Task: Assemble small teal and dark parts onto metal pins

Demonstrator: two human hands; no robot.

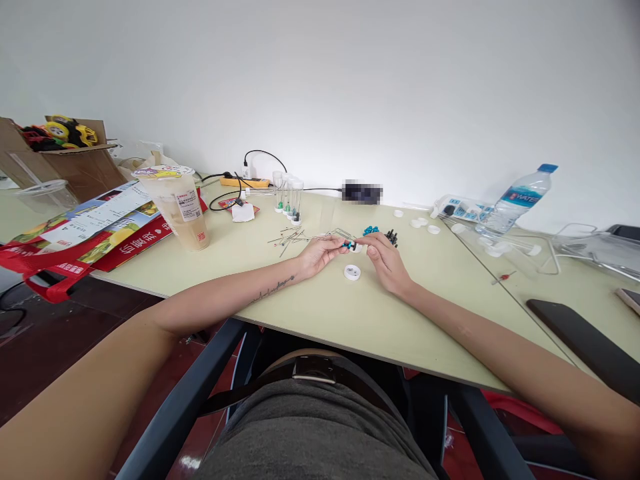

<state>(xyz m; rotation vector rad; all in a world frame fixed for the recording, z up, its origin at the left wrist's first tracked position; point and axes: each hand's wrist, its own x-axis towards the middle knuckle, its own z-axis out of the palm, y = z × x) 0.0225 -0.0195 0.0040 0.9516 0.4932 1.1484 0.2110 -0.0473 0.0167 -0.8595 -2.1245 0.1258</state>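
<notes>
Blue-headed pin [346, 245]: pinched between the fingers of the left hand [320, 255] and met by the fingertips of the right hand [383, 261], just beyond the white cap [352, 272] lying on the desk [320, 307]. Both forearms rest on the desk, probably to steady such small work. Right fingers are curled closed around something small and white; what exactly, I cannot tell.

Counts, taking the white cap as landmark:
- One cap close in front of the hands, open side up, within easy reach.
- Behind it, one heap of blue beads [371, 230] and one of black beads [392, 237], kept apart by colour.
- Behind and left, loose metal pins [293, 238], too thin and tangled to count.
- Further back left, three or four clear tubes [289, 195] standing upright, bunched together.
- Back right, about four more white caps [417, 223].
- Far left, one drink cup [181, 207]; far right, one water bottle [517, 199] on its side.
</notes>
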